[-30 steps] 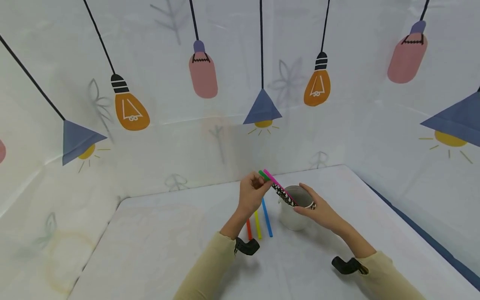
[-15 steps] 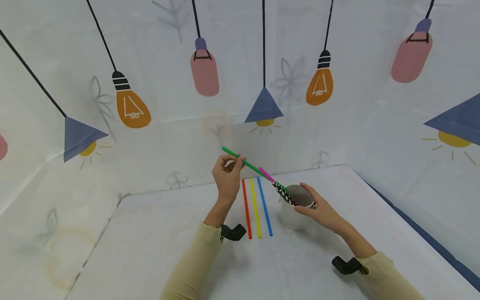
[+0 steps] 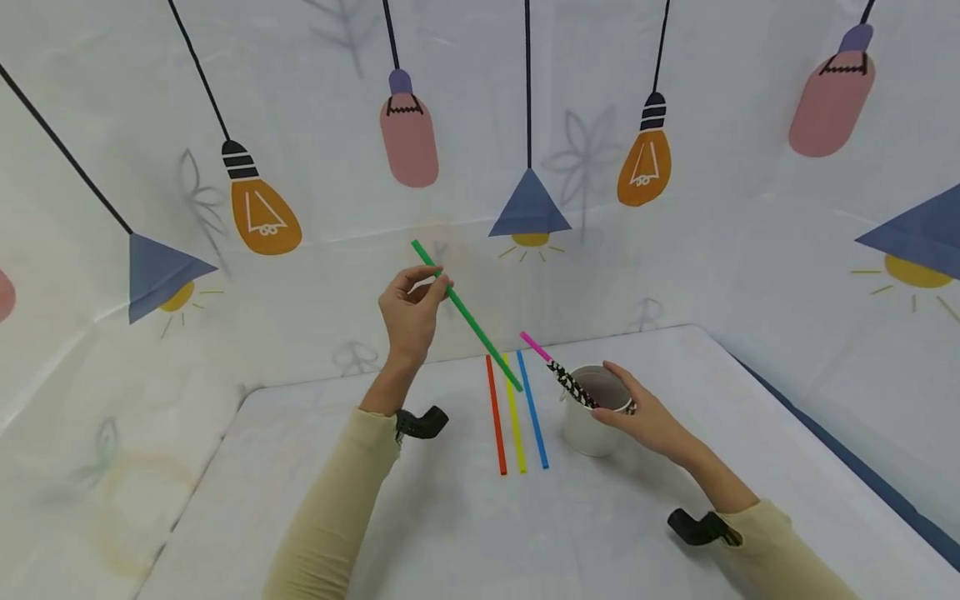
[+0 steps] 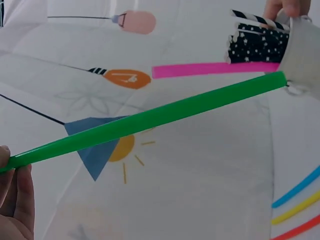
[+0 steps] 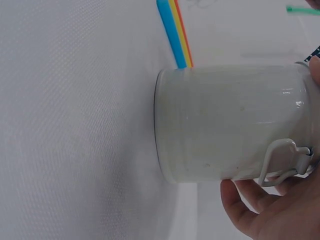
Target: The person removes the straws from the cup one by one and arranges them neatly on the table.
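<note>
My left hand (image 3: 408,317) pinches a green straw (image 3: 477,330) near its upper end, raised over the table and slanting down to the right. A white metal pail (image 3: 588,433) stands upright on the table, and my right hand (image 3: 651,422) grips its rim and side. Black-and-white patterned straws (image 4: 257,47) and a pink straw (image 3: 535,346) lean out of the pail toward the left. In the left wrist view the green straw's lower end appears in front of the pail's rim. The right wrist view shows the pail's side and its wire handle (image 5: 280,160).
Left of the pail, a red straw (image 3: 496,417), a yellow straw (image 3: 515,425) and a blue straw (image 3: 533,408) lie side by side on the white table (image 3: 300,483). Behind the table hangs a white sheet (image 3: 337,308) printed with lamps and bulbs.
The left hand has drawn the green straw out of the pail, up and to the left. The right hand keeps its hold on the pail, which stays in place.
</note>
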The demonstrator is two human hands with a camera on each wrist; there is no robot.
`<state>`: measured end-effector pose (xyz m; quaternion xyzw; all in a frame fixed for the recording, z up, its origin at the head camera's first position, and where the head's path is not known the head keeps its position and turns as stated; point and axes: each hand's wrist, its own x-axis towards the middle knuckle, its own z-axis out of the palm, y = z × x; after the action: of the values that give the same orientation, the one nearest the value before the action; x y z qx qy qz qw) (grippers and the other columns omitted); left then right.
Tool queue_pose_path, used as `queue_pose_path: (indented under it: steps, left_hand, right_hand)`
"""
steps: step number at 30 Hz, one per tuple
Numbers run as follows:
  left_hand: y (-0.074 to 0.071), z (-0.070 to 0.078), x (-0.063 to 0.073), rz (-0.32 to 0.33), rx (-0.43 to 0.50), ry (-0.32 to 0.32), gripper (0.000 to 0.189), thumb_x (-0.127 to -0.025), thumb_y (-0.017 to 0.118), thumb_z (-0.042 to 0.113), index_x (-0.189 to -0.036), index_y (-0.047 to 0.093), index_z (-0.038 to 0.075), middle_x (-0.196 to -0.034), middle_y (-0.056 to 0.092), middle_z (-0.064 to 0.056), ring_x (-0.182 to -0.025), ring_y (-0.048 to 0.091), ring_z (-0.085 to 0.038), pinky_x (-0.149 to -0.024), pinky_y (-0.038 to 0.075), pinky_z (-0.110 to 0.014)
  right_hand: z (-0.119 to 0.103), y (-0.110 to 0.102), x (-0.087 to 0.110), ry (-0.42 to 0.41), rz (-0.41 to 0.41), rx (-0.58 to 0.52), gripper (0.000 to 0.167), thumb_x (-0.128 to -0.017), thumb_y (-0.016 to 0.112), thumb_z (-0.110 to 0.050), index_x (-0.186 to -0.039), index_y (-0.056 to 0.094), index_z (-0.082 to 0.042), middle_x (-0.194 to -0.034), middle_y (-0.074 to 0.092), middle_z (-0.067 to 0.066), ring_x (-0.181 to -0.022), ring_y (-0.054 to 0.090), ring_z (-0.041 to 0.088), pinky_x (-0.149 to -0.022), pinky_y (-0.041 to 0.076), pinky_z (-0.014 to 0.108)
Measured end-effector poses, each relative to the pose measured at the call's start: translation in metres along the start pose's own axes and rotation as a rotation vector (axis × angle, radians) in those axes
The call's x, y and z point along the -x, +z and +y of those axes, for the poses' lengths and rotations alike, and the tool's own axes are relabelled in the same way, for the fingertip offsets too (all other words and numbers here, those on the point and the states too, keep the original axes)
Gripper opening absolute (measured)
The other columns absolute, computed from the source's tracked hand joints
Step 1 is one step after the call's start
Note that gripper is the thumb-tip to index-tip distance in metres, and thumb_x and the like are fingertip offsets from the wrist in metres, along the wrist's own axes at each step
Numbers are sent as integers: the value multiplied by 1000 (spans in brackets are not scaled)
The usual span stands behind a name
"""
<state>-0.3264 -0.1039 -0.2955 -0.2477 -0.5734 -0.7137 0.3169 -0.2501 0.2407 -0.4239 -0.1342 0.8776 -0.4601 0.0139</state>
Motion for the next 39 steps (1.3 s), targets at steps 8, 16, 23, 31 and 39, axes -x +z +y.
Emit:
queue_pose_path:
  steps: [8,16,23,31,39]
  left_hand:
    - [-26,-17,-2,-80,-133,-231,22,-89,71,7,-106,68,-5,-101,66,-14,-80,68,-17,-76,56,-32]
    - [-40,-44,15,-124,-139,-494,21,-89,71,7,-108,69,-2,-101,66,-13,-85,68,-21,-79,55,-31]
    - [-45,-62,34,-183,-154,-626,26,-91,68,4,-115,65,-5,-112,62,-17,-91,67,-19,-82,54,-31]
    - [-51,-92,58,-245,-219,-689,28,-90,69,5,-116,67,-3,-110,64,-15,-90,67,-18,-82,54,-32]
    - [-53,-112,74,-257,-232,-761,31,-91,68,6,-121,64,-4,-114,62,-19,-97,66,-22,-88,52,-39]
  right_hand:
    - [0,-3,2,-2,-11,-3,86,-90,68,-41,-156,16,-21,-157,20,16,-138,24,45,-96,31,71]
    - [0,-4,6,4,-11,-7,87,-90,68,-42,-156,16,-21,-157,19,16,-138,23,45,-96,32,70]
    - [-3,-3,8,-3,-2,-18,86,-90,69,-41,-156,18,-19,-157,20,17,-138,24,45,-96,32,70]
    - [0,-2,3,-14,-1,-15,86,-90,68,-42,-156,18,-20,-157,19,17,-139,21,46,-96,29,72]
    - [3,-4,0,-30,6,-14,86,-90,69,-40,-155,19,-15,-156,22,18,-138,24,46,-96,32,71]
